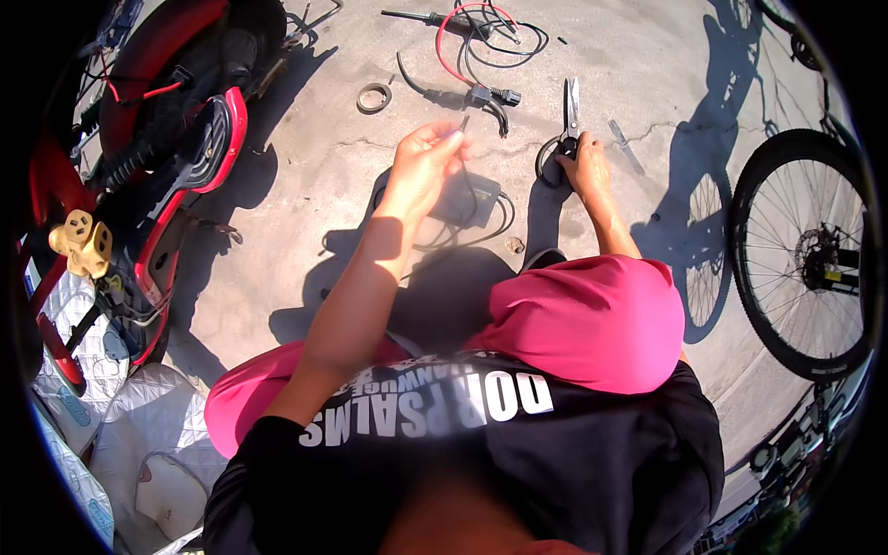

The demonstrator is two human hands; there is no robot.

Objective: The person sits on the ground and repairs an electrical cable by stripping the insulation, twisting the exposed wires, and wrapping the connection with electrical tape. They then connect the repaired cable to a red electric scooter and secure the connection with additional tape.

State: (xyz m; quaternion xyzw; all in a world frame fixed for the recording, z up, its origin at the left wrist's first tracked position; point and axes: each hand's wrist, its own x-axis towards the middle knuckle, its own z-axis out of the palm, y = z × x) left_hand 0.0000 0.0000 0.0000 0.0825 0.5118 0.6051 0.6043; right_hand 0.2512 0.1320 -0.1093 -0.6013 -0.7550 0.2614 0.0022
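My left hand (423, 169) pinches the end of a thin dark cable (465, 121) between thumb and fingertips. Below that hand, partly in its shadow, a flat dark charger box (474, 200) lies on the ground with its cord looped beside it. My right hand (590, 168) grips black-handled scissors (572, 109) by the handles, blades pointing away from me and almost together. A dark ring (548, 163), perhaps a tape roll, sits against the scissor handles. Just beyond my left hand is a black cable with a plug connector (479, 95).
A tape roll (374, 98) lies on the concrete, and a soldering iron (449, 21) with red and black leads is farther off. Right of the scissors rests a slim clear strip (626, 147). A red scooter (176, 231) with a yellow socket adapter (83, 243) stands left, a bicycle wheel (803, 254) right.
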